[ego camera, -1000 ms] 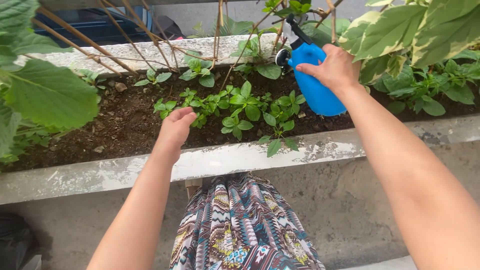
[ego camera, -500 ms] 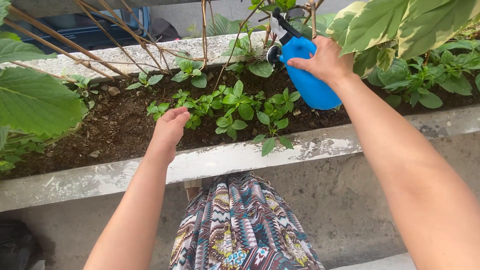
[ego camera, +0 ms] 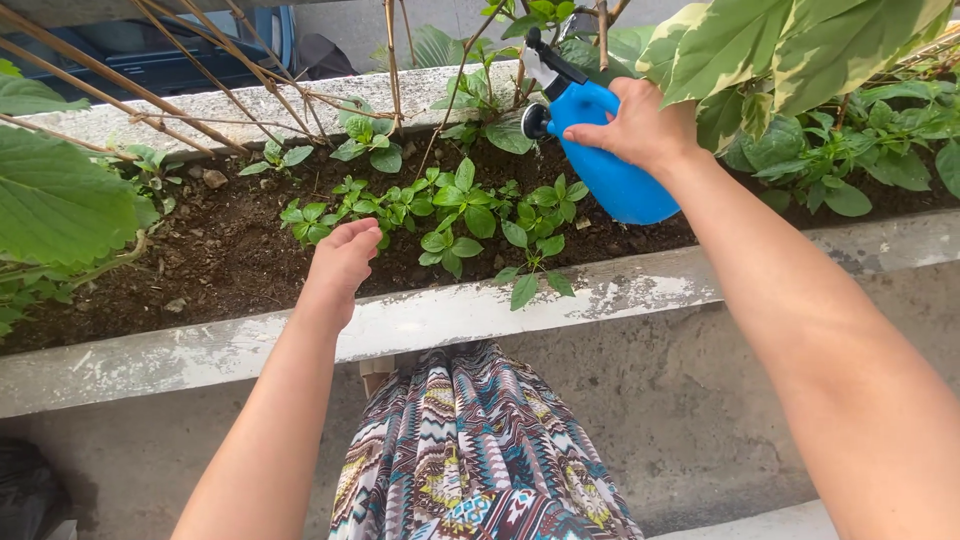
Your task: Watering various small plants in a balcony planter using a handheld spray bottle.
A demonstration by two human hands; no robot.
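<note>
Sprayer [ego camera: 610, 160], blue plastic, hangs tilted over the planter [ego camera: 440, 315] soil, gripped around its upper body by our right hand [ego camera: 635, 125]. We judge it rigid, smooth, possibly water-heavy; the neck suits holding. Left hand [ego camera: 342, 262] hovers loosely open, empty, beside seedlings [ego camera: 460, 215].

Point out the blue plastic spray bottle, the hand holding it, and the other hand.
Blue plastic spray bottle [ego camera: 620, 185]: head view, on its lower body.
Right hand [ego camera: 640, 125]: head view, on its back, gripping the bottle.
Left hand [ego camera: 340, 262]: head view, on its back, above the soil.
</note>
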